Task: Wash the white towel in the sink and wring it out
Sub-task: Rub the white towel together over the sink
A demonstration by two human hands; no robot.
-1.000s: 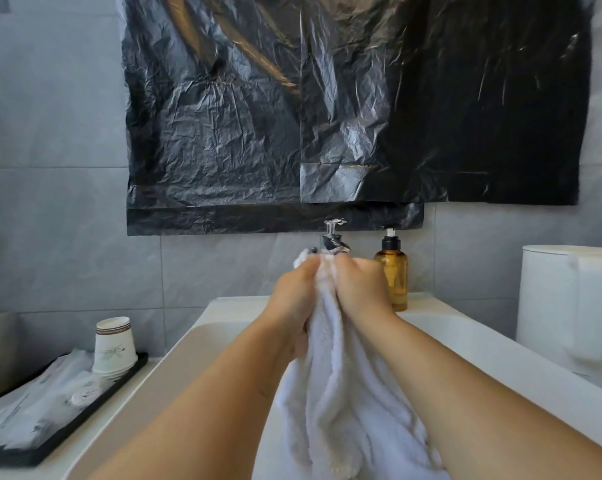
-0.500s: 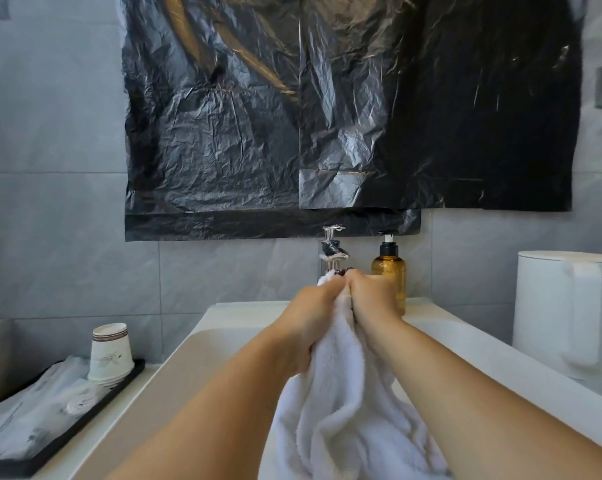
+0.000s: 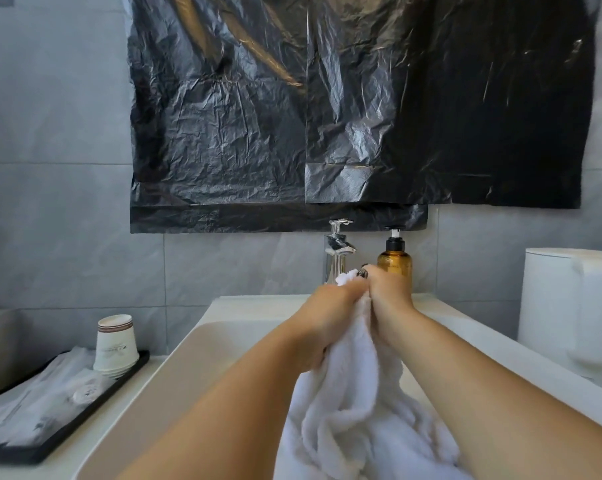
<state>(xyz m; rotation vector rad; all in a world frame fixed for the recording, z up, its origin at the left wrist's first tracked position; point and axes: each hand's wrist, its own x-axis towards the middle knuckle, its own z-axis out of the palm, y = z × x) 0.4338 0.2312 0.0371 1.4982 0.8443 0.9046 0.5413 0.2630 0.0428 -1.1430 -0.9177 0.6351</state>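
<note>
sink (image 3: 202, 344): white towel (image 3: 355, 403) | both hands' fingers (image 3: 353, 288) gripping it | tray (image 3: 85, 415): cups (image 3: 115, 342), probably packets

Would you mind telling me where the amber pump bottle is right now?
In the head view, the amber pump bottle stands at the back of the sink, just right of the chrome faucet and directly behind the right hand.

White counter (image 3: 147, 382) bears black tray (image 3: 85, 415) (left), sink (image 3: 223, 337), amber bottle (image 3: 394, 263)

Single head view, facing forward, close over sink (image 3: 202, 344), perhaps tilted down
</note>
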